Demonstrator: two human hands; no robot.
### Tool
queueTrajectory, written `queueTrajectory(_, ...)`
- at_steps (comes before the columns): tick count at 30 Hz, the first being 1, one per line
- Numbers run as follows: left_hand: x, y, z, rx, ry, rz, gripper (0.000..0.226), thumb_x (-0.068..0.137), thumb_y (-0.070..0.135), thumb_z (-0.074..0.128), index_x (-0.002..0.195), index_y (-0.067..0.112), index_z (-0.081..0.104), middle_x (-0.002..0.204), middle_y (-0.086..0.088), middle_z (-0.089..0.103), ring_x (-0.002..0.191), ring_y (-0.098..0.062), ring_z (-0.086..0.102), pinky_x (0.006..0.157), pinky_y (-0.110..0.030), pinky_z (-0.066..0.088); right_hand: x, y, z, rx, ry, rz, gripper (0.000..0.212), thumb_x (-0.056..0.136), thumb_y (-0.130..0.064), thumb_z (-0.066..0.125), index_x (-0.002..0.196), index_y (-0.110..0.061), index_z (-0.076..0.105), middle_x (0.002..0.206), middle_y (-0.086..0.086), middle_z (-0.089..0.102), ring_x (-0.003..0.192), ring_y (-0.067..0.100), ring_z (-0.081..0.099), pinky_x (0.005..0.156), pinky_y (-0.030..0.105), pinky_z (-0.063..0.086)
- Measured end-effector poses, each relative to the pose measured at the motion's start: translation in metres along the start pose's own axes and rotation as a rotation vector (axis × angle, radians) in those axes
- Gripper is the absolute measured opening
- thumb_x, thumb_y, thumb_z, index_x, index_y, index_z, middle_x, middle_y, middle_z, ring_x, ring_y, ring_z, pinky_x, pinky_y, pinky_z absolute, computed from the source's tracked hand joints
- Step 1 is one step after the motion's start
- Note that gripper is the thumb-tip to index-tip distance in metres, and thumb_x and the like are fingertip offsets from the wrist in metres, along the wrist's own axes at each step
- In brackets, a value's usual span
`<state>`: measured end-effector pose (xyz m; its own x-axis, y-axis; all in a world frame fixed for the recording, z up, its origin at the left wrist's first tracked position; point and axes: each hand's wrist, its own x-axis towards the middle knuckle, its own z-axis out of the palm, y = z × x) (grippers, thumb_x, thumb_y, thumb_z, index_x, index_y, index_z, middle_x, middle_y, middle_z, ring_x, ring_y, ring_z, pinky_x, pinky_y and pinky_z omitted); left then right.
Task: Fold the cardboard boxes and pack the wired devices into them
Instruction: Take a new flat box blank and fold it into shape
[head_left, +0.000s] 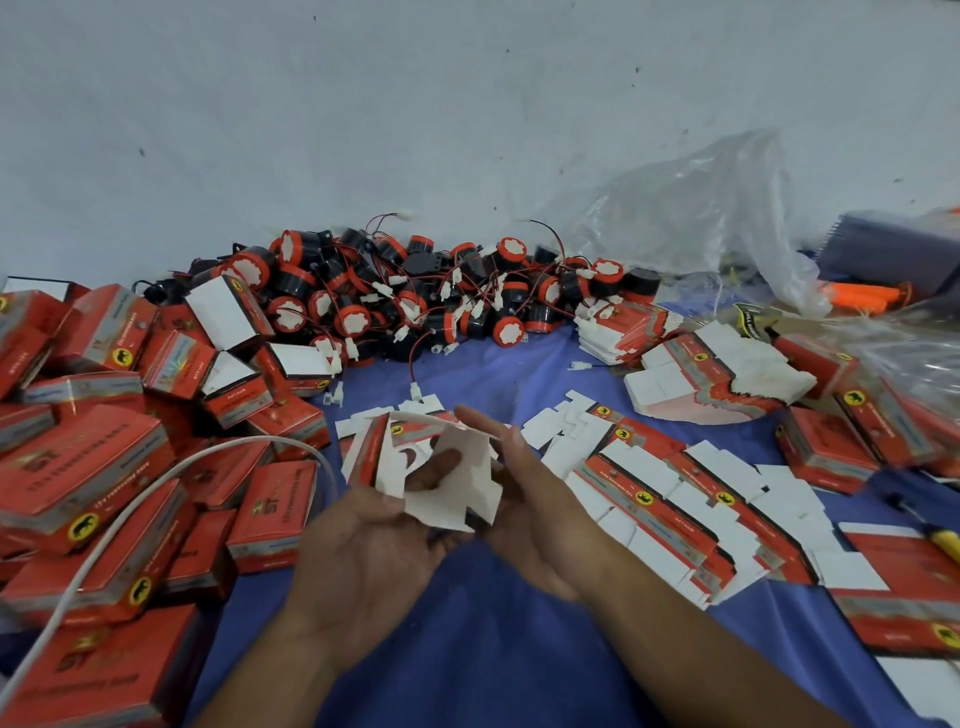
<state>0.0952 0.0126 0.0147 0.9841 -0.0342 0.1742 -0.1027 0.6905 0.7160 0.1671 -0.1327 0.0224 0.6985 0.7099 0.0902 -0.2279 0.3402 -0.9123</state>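
A partly folded red-and-white cardboard box (447, 467) is held between both my hands above the blue cloth, its white flaps spread out. My left hand (374, 540) grips it from below with the thumb on the white inner face. My right hand (524, 493) presses flat against its right side, fingers stretched out. A heap of black-and-orange wired devices (415, 291) with red wires and white plugs lies against the wall behind. Flat box blanks (675, 499) fan out to the right of my hands.
Folded red boxes (104, 441) are piled at the left, with a white cable (156, 483) looping over them. More blank stacks (717, 374) and a clear plastic bag (701, 208) lie at the back right. A yellow-handled tool (940, 540) rests at the right edge.
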Motion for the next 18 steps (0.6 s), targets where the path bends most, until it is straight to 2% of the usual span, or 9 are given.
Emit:
queueTrajectory(2,0.001,0.0,0.002,0.13,0.075,-0.018,0.043,0.078,0.02,0.055,0.118,0.014,0.07,0.118,-0.015,0.067,0.112,-0.032,0.062,0.09,-0.043,0.053,0.0,0.003,-0.002,-0.03,-0.009,-0.026,0.073,0.084,-0.065,0.066,0.142,-0.024,0.05,0.134,0.005,0.063,0.112,0.025,0.065,0.09,0.04,0.055)
queueTrajectory(3,0.001,0.001,0.003,0.174,0.103,-0.021,0.044,0.078,0.02,0.053,0.119,0.015,0.069,0.115,-0.015,0.068,0.108,-0.032,0.062,0.089,-0.046,0.053,0.0,0.004,-0.002,-0.056,-0.017,-0.041,0.079,0.084,-0.064,0.066,0.145,-0.02,0.045,0.136,0.01,0.059,0.113,0.027,0.063,0.092,0.042,0.053)
queueTrajectory(5,0.003,0.0,0.006,0.3,0.14,-0.004,0.052,0.08,0.019,0.054,0.131,0.012,0.058,0.125,-0.02,0.064,0.114,-0.039,0.058,0.098,-0.057,0.045,0.0,0.005,-0.002,-0.064,0.015,-0.033,0.091,0.077,-0.067,0.072,0.148,-0.017,0.042,0.139,0.017,0.055,0.114,0.028,0.06,0.092,0.043,0.049)
queueTrajectory(8,0.003,-0.001,0.007,0.484,0.248,0.093,0.061,0.077,0.022,0.064,0.135,0.02,0.047,0.131,-0.013,0.063,0.12,-0.03,0.06,0.099,-0.053,0.046,0.001,0.001,-0.007,-0.065,0.058,-0.07,0.087,0.067,-0.071,0.078,0.136,-0.026,0.053,0.125,0.002,0.067,0.104,0.018,0.063,0.081,0.032,0.047)
queueTrajectory(10,0.004,0.0,0.0,0.535,0.32,0.156,0.087,0.07,0.022,0.075,0.144,0.034,0.031,0.139,-0.005,0.057,0.123,-0.02,0.059,0.101,-0.046,0.045,0.003,-0.004,-0.012,-0.069,0.097,-0.106,0.079,0.062,-0.074,0.079,0.127,-0.033,0.06,0.118,-0.001,0.069,0.1,0.019,0.063,0.078,0.034,0.047)
queueTrajectory(12,0.003,-0.001,-0.006,0.637,0.238,0.187,0.103,0.069,0.023,0.08,0.147,0.053,0.02,0.147,0.007,0.049,0.133,-0.013,0.05,0.106,-0.042,0.042,0.004,-0.007,-0.017,-0.073,0.12,-0.119,0.075,0.062,-0.075,0.078,0.124,-0.036,0.063,0.12,0.002,0.069,0.104,0.023,0.064,0.085,0.04,0.052)
queueTrajectory(13,0.003,-0.002,-0.009,0.663,0.166,0.176,0.1,0.07,0.026,0.08,0.146,0.056,0.024,0.147,0.012,0.049,0.135,-0.011,0.048,0.105,-0.037,0.043,0.003,-0.008,-0.018,-0.078,0.114,-0.117,0.074,0.063,-0.076,0.077,0.124,-0.037,0.064,0.122,0.003,0.068,0.105,0.023,0.064,0.087,0.042,0.053)
queueTrajectory(15,0.002,-0.003,-0.012,0.683,0.049,0.124,0.087,0.07,0.029,0.077,0.144,0.051,0.036,0.145,0.012,0.051,0.134,-0.011,0.048,0.097,-0.03,0.05,0.001,-0.009,-0.018,-0.089,0.096,-0.121,0.072,0.065,-0.078,0.073,0.124,-0.038,0.064,0.118,0.001,0.069,0.099,0.019,0.065,0.082,0.04,0.053)
queueTrajectory(18,0.004,-0.003,-0.013,0.752,0.015,0.107,0.082,0.063,0.036,0.076,0.139,0.037,0.046,0.144,0.006,0.05,0.134,-0.023,0.048,0.098,-0.042,0.052,-0.002,-0.009,-0.014,-0.103,0.091,-0.142,0.076,0.064,-0.08,0.071,0.125,-0.035,0.064,0.108,-0.002,0.07,0.091,0.012,0.067,0.076,0.03,0.055)
